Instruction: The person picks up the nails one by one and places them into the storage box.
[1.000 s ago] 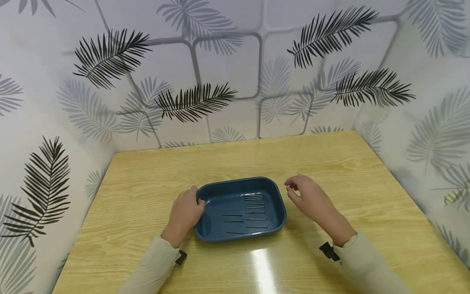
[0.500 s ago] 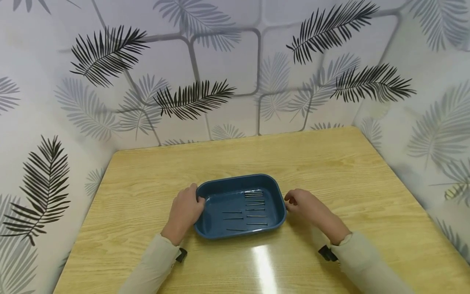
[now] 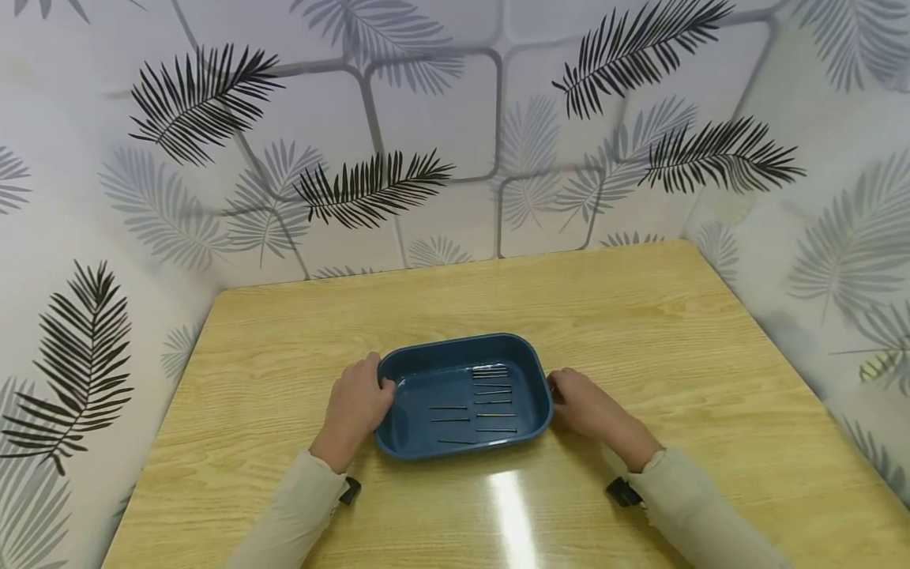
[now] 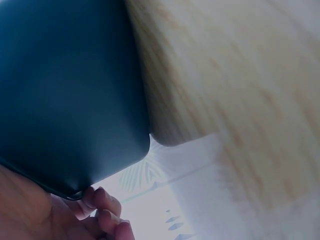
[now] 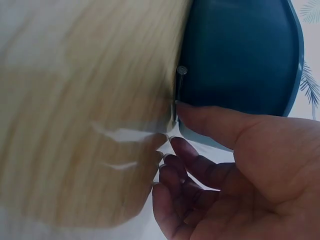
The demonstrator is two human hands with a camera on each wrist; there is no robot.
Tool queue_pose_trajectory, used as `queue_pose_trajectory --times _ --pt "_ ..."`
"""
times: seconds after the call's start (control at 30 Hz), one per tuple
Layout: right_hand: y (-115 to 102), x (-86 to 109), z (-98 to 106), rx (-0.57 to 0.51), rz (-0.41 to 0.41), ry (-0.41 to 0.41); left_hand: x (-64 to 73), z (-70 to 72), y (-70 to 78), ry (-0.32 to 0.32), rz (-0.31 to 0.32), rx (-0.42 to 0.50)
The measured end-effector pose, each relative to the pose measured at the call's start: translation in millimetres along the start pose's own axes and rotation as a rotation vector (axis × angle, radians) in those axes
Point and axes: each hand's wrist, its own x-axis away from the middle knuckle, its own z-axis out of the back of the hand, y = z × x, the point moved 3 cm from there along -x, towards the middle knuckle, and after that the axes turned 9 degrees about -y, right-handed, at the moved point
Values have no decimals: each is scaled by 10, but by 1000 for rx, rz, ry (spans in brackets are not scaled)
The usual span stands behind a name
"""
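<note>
My left hand grips the left rim of a dark blue tray, its thumb over the rim and its fingers outside. In the left wrist view, curled fingers show below the tray's corner. Several thin metal nails lie in the tray, mostly on its right half. Just outside the tray's right wall is my right hand. A single nail with a round flat head shows there in the right wrist view, against the tray's side. My right thumb touches its lower part, while the index fingertip is a little apart.
The tray rests on a light wood table. Leaf-patterned walls rise behind the table and along both sides. A bright light reflection falls on the front of the table.
My right hand has come down from above the table to the tray's right wall, and its fingers are now at the nail there. The left hand keeps its hold on the tray.
</note>
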Motion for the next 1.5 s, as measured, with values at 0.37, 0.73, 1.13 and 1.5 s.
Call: queue_pose_trajectory --times 0.37,0.73,1.13,1.5 --pt "-66 -54 51 14 -17 -17 4 70 -111 8 -2 -38" --pt "-124 -88 18 -34 -69 -90 4 134 -168 -5 12 -39" --pt "-214 -70 -28 3 -173 -108 9 94 -202 -16 23 -28" --pt "-174 -37 -58 10 -226 -99 -8 72 -163 -13 15 -14"
